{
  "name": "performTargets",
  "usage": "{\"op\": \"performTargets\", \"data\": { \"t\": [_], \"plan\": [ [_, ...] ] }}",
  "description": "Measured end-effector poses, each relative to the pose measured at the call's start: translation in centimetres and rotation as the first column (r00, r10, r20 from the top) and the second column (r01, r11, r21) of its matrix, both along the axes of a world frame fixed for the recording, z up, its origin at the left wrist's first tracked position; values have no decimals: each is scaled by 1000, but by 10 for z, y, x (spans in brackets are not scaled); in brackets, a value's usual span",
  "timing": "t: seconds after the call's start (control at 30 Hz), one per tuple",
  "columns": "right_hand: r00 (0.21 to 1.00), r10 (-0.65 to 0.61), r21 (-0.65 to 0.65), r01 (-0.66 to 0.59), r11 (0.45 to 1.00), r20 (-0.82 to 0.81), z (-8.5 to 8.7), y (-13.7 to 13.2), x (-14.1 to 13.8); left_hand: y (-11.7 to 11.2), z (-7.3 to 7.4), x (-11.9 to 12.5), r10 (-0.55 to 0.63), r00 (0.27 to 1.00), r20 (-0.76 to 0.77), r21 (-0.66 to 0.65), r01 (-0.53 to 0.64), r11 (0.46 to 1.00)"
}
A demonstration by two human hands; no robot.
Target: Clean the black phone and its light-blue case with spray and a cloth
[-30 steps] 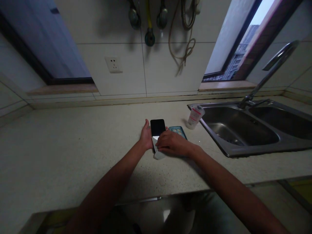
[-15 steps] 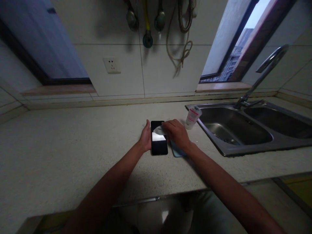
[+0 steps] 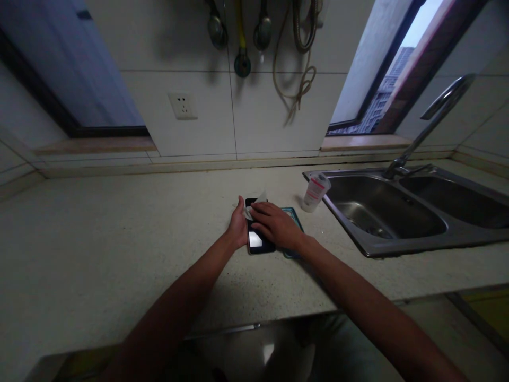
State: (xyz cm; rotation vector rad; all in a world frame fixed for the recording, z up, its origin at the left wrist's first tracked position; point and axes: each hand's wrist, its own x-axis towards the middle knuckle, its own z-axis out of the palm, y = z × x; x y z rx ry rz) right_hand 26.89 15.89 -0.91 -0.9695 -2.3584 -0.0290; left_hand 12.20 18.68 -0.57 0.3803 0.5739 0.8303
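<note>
A black phone (image 3: 257, 243) lies flat on the pale speckled counter (image 3: 119, 239). My left hand (image 3: 238, 225) rests against the phone's left edge, fingers together, steadying it. My right hand (image 3: 274, 225) presses a small white wipe (image 3: 254, 208) onto the upper part of the screen, fingers closed on the wipe. Only the phone's lower end, with a bright reflection, shows under the hand. A teal phone case (image 3: 295, 218) lies just right of the phone, partly hidden by my right wrist.
A small white bottle with a pink label (image 3: 314, 193) stands by the steel double sink (image 3: 397, 233), whose faucet (image 3: 433, 122) rises at the right. A wall socket (image 3: 182, 105) and hanging utensils (image 3: 242, 37) are behind. The counter's front edge runs below my forearms.
My right hand with the wipe slid from the phone's lower end up to its top, then across to the upper left. My left hand stayed at the phone's edge.
</note>
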Motion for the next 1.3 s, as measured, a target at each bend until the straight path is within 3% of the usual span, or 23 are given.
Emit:
{"op": "performTargets", "data": {
  "t": [0.23,0.43,0.67,0.93,1.13,1.3],
  "plan": [
    [952,278,-154,-258,954,128,9,-12,9,6,-4,-4,107,994,15,10,-107,994],
    [925,358,-384,-287,878,126,15,-15,13,7,-5,-8,67,997,32,-2,-67,998],
    [966,253,-439,-203,875,58,24,-10,33,12,-13,-10,-17,999,51,42,15,999],
    [992,19,-247,-50,968,-127,11,-1,33,9,-8,-5,-11,998,58,62,7,998],
    [935,-148,-146,105,984,-323,-4,5,24,9,-8,-4,10,999,44,79,-13,997],
    [844,-249,-197,174,965,-476,-10,9,23,7,-10,-4,-52,996,66,112,45,993]
  ]
}}
